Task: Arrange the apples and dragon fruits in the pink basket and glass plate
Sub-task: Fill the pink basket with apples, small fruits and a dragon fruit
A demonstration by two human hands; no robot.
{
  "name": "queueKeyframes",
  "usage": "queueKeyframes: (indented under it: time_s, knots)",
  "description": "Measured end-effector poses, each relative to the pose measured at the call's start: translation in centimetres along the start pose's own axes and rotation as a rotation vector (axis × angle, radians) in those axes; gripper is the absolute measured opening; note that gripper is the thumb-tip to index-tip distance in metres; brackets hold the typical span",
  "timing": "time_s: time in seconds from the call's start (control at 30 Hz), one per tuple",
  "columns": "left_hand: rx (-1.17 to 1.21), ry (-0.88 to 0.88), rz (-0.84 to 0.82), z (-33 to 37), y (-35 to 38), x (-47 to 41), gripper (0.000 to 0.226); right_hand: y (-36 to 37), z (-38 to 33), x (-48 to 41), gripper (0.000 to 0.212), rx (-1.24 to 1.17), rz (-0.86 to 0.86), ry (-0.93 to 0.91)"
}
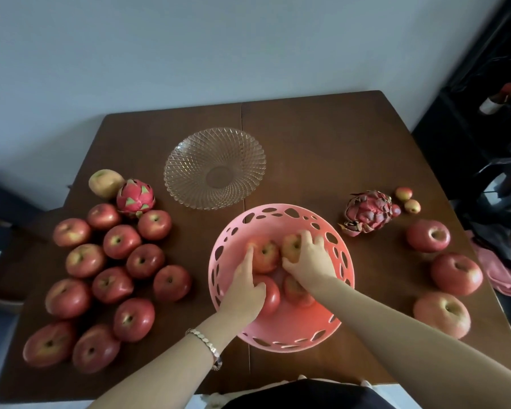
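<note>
Four red apples lay in the pink basket (pixel 281 215). Twelve more red apples (pixel 121 241) were clustered well to the left of the fingers, and three large apples (pixel 457 273) stood in a column to their right. There were two dragon fruits. One dragon fruit (pixel 135 199) sat beyond the left cluster, touching a yellowish fruit (pixel 106 183). The darker dragon fruit (pixel 368 212) lay beyond and right of the right-hand fingers, with three small fruits (pixel 404 193) just past it. One glass plate (pixel 214 168) stood bare beyond the basket.

Both forearms reached into the basket from the near edge. The left hand (pixel 244 286) lay over the near-left apple (pixel 273 296), its index finger straight along the side of the far-left apple (pixel 264 255) and its thumb resting on the near one; it gripped nothing that could be seen. The right hand (pixel 307 258) was curled over the far-right apple (pixel 291 246), fingers draped across its top and thumb against its near side, holding it. The fourth apple (pixel 297 290) sat under the right wrist. A beaded bracelet (pixel 207 343) circled the left wrist.

The table (pixel 322 149) was dark brown wood with a seam down its middle, set against a pale wall (pixel 189 54). Dark furniture (pixel 484 128) and a pink cloth (pixel 502 270) stood to the right.
</note>
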State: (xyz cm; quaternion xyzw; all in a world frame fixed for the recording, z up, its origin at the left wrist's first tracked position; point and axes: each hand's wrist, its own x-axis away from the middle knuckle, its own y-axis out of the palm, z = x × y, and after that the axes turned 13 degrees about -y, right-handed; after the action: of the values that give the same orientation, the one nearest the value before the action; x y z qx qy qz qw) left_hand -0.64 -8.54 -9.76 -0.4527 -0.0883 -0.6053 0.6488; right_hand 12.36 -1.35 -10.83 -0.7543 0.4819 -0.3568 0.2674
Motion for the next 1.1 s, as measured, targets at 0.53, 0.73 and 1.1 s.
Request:
queueKeyframes:
  time_s: [0.53, 0.73, 1.1]
  knots:
    - [-0.632, -0.013, 0.234, 2.3, 3.4, 1.1, 0.082, -6.8, 1.5, 3.0, 0.046, 0.055, -0.038, -0.223]
    - [-0.962, 0.403, 0.220, 4.1, 4.6, 1.8, 0.057, -12.1, 7.9, 7.1, 0.060, 0.432, -0.231, 0.047]
    - [-1.040, 0.352, 0.160, 4.4, 6.0, 1.3, 0.061, -9.7, 14.9, 9.3, 0.067, 0.917, -0.557, 0.035]
